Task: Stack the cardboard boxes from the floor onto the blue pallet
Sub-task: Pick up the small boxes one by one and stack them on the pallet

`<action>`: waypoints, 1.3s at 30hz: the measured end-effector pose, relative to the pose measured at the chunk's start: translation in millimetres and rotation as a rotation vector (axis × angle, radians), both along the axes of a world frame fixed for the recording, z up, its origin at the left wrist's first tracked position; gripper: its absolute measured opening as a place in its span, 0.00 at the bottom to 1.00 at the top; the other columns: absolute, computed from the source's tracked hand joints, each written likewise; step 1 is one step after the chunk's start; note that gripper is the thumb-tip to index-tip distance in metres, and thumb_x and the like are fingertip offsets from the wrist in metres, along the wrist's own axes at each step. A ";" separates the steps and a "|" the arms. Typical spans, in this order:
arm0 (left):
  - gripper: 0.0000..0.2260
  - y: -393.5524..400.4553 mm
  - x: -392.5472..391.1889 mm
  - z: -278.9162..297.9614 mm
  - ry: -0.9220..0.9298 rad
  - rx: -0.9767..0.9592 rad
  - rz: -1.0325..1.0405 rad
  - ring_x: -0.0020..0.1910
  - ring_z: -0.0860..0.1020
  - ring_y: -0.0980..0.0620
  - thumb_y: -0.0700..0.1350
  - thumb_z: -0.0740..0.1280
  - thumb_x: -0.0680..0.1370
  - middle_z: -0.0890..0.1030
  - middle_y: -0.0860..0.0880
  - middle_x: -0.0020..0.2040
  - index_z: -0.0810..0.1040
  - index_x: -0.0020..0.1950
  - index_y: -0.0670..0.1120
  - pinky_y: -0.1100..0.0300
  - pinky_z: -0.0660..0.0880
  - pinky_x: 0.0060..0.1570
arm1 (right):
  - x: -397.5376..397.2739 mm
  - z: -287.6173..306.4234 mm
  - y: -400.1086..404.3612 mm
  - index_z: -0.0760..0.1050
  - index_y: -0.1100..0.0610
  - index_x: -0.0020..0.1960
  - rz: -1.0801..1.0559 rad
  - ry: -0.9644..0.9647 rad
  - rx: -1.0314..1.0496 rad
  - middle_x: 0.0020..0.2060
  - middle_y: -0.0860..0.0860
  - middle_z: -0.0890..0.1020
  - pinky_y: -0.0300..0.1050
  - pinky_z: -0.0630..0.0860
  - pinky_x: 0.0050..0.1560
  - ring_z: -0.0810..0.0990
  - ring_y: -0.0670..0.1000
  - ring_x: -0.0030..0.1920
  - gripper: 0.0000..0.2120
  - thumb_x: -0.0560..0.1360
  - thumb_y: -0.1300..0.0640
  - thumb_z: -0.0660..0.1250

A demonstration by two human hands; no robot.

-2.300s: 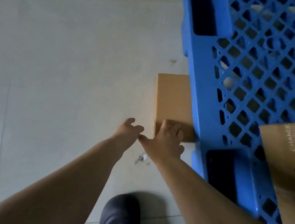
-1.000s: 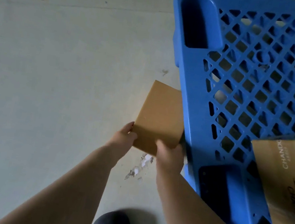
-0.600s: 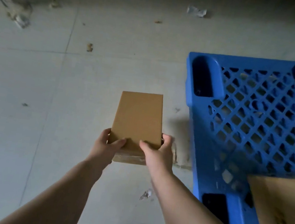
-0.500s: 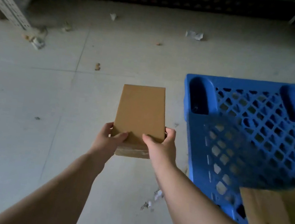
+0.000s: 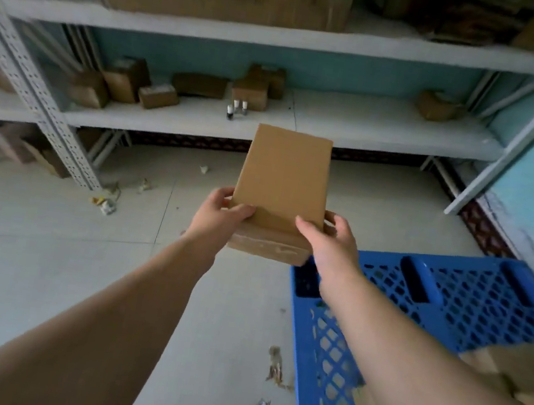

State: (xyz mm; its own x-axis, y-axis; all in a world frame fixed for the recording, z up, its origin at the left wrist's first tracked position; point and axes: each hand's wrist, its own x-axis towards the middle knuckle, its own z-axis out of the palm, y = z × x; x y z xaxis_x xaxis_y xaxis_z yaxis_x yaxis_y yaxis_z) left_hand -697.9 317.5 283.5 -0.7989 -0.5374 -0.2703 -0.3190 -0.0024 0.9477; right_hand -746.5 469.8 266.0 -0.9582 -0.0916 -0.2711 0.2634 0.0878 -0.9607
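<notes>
Over on the left there's a metal shelf rack point(image 5: 39, 91) with a bunch of small boxes point(image 5: 157, 95) on its lower shelf, plus bits of litter point(image 5: 105, 203) on the pale floor point(image 5: 47, 240). The left hand point(image 5: 219, 218) grips the near left corner of the cardboard box point(image 5: 282, 184), thumb on top and fingers curled under the side. The box is up in the air, held at its near end, long axis pointing straight away from the person toward the rack, broad face up and the far end tipped a little higher. The right hand point(image 5: 334, 239) clamps the near right corner the same way. Below and right sits the blue pallet point(image 5: 450, 303), with another bigger carton point(image 5: 526, 376) on its near right part. Compared with half a second ago, the box rides higher and the view has swung up, so the rack shows now, and the pallet sits lower in the picture
</notes>
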 end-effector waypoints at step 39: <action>0.14 461.4 80.4 406.2 0.247 0.296 -1.304 0.52 0.79 0.46 0.52 0.57 0.78 0.77 0.46 0.55 0.71 0.61 0.49 0.52 0.78 0.44 | 273.4 455.2 401.4 0.76 0.56 0.56 -1.195 0.517 -0.190 0.44 0.48 0.82 0.36 0.76 0.31 0.81 0.39 0.32 0.20 0.68 0.51 0.74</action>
